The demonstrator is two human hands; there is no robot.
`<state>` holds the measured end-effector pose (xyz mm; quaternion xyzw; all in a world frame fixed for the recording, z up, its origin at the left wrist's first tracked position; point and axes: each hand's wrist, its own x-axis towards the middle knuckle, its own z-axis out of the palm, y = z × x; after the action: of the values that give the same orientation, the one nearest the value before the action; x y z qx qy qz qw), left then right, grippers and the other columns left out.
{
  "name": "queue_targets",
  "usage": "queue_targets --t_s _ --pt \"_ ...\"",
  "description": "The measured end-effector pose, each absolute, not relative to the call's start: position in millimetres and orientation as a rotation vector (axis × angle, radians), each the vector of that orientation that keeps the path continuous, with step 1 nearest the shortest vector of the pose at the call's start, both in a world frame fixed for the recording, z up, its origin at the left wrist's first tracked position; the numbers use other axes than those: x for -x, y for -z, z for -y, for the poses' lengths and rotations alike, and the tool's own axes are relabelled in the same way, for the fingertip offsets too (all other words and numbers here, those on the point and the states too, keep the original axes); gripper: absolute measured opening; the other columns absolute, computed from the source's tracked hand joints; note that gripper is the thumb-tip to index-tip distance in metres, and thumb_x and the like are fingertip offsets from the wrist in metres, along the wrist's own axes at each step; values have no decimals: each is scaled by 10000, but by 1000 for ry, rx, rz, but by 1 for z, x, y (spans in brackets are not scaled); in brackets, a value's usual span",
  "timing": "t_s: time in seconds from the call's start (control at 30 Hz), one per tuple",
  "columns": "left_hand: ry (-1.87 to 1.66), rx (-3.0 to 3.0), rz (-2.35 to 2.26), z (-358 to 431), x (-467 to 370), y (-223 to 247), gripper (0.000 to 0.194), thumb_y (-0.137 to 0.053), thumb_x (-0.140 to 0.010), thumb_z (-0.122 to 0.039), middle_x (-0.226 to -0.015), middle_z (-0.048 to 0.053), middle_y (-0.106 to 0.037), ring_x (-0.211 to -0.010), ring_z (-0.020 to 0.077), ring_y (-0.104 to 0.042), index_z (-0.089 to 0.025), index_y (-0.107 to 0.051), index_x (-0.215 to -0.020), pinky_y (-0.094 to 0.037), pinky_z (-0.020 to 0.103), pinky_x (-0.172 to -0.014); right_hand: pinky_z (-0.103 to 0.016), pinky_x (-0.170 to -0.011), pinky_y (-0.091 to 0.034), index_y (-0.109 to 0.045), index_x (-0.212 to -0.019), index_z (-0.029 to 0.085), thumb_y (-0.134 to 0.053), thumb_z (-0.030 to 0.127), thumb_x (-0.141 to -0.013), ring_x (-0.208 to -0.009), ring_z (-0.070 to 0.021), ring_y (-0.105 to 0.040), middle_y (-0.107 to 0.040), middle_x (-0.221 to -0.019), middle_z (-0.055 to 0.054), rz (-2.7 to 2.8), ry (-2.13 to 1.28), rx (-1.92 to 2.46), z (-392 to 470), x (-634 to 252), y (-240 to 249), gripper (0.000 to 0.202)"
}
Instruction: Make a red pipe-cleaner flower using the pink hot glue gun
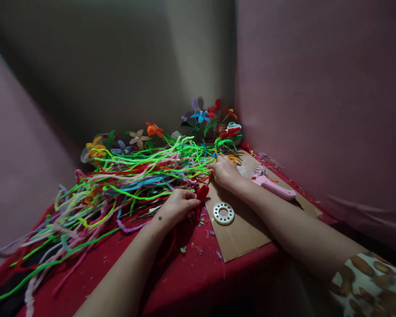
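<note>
Head view, starting at the left: a yellow flower (95,149) stands at the back behind a big messy pile of fuzzy sticks (145,169). The pile is green, pink, blue, red and more, and it lies on a red cloth (188,281). An orange flower (154,129) pokes up behind the pile.

Next comes the left hand (180,202), low by the near edge of the pile. Its thumb and fingers are pinched close together on a small red fuzzy piece (203,193). The piece sticks out past the fingertips to the right, and its long way slants up and away. A blue flower (200,116) is far behind it.

A white ring with holes (223,222) lies flat on a sheet of brown cardboard (244,240). Farther back is the right hand (227,172), bent down by the pile's right end. I cannot tell if its fingers hold anything. The red piece is nearer to the left hand, and sits left of the right hand and closer to the person. Last, a pink tool (275,188) lies past the right arm.
</note>
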<state>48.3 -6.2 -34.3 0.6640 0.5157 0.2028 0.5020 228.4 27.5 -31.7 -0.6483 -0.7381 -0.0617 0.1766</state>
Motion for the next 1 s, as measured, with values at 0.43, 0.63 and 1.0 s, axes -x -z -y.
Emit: queue_targets --t_s 0.43,0.63,1.0 --pt "-771 -1954 -1380 6 -47 37 170 -575 -690 -286 -556 -2 -601 -506 141 -523 -159 -658 -768 -366 247 -522 -288 -698 -398 -716 -909 192 -450 223 -867 -875 -216 -517 -580 -929 -109 1929 223 1792 -21 -229 27 271" --pt "-979 -1705 -1257 10 -45 28 175 -605 -693 -320 -571 -2 -585 -492 116 -487 -161 -659 -743 -336 217 -463 -265 -667 -457 -715 -850 189 -610 269 -776 -725 -138 -550 -580 -789 -22 1468 -442 1029 -7 -225 21 151" --pt "-1037 -1027 -689 16 -41 18 227 -661 -722 -352 -553 -29 -527 -440 45 -456 -138 -594 -750 -324 161 -406 -311 -765 -500 -693 -969 261 -519 137 -817 -883 -155 -571 -601 -916 -57 1868 -223 592 21 -199 30 262"
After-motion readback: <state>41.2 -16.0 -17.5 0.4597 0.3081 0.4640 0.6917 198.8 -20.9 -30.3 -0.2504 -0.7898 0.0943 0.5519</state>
